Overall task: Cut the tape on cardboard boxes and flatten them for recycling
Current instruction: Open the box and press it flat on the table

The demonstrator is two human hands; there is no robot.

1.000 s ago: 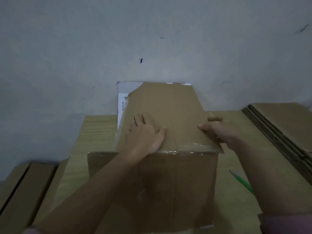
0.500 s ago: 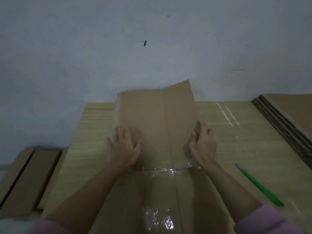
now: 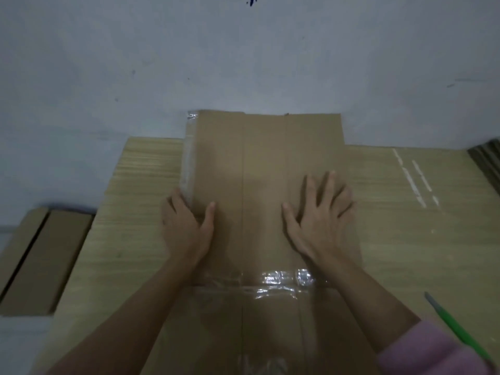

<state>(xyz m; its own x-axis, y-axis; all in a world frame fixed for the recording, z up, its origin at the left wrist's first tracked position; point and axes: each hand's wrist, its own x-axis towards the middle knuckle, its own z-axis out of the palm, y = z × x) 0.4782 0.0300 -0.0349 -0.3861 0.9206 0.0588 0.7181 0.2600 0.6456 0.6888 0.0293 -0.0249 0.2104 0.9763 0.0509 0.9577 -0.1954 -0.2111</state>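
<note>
Since half a second ago: raised far flap now pressed down flat, right hand [image 3: 319, 220] shifted from the right edge onto the top face, fingers uncurled. Cardboard box [image 3: 259, 185] flattened on the wooden table [image 3: 400, 239], plain brown, creased lengthwise, crossed near the wrists by a band of crinkled clear tape [image 3: 276, 280], more tape along the far left edge. Right hand palm down, fingers spread wide and straight, pressing the cardboard. Left hand [image 3: 186, 226] at the left edge, thumb on top, fingers wrapped over the side, gripping that edge. Long axis running away from the body, far end overhanging the table's back edge toward the wall. Green cutter [image 3: 457, 328] lying at lower right, apart from the box.
</note>
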